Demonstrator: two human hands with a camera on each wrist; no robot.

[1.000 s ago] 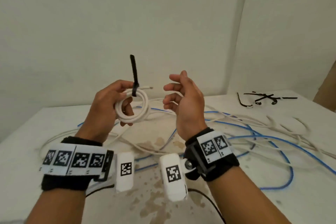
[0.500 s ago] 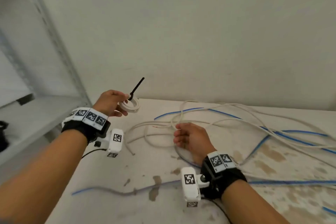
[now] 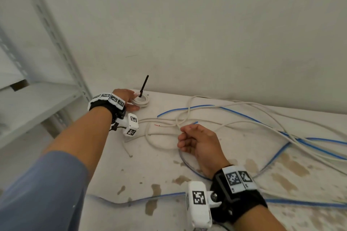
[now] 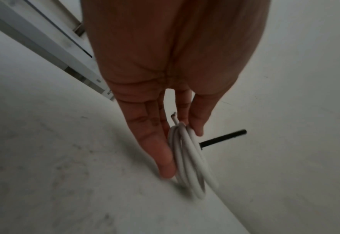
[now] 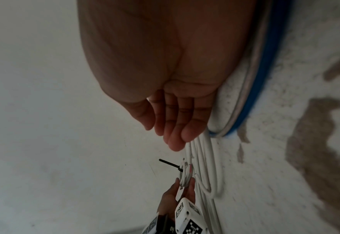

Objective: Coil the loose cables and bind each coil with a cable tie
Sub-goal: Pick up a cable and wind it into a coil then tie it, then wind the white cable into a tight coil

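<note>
A small white cable coil [image 3: 141, 101] bound by a black cable tie [image 3: 144, 85] sits at the table's far left corner, the tie's tail pointing up. My left hand [image 3: 131, 102] pinches the coil [image 4: 187, 158] between thumb and fingers, and its lower edge touches the table. The tie's tail [image 4: 223, 139] juts out sideways. My right hand [image 3: 185, 137] rests on the table with fingers [image 5: 175, 131] loosely bent and nothing in it. Loose white cables [image 3: 169, 125] and a blue cable [image 3: 187, 108] lie just beyond it.
More white and blue cables [image 3: 293, 137] sprawl over the right of the stained white table [image 3: 142, 170]. Another blue cable [image 3: 150, 198] crosses the front. A grey metal shelf rack [image 3: 47, 99] stands left of the table. The wall is close behind.
My left hand has carried the tied coil from mid-air to the far left corner and lowered it onto the table. The right hand dropped to the table and stays there.
</note>
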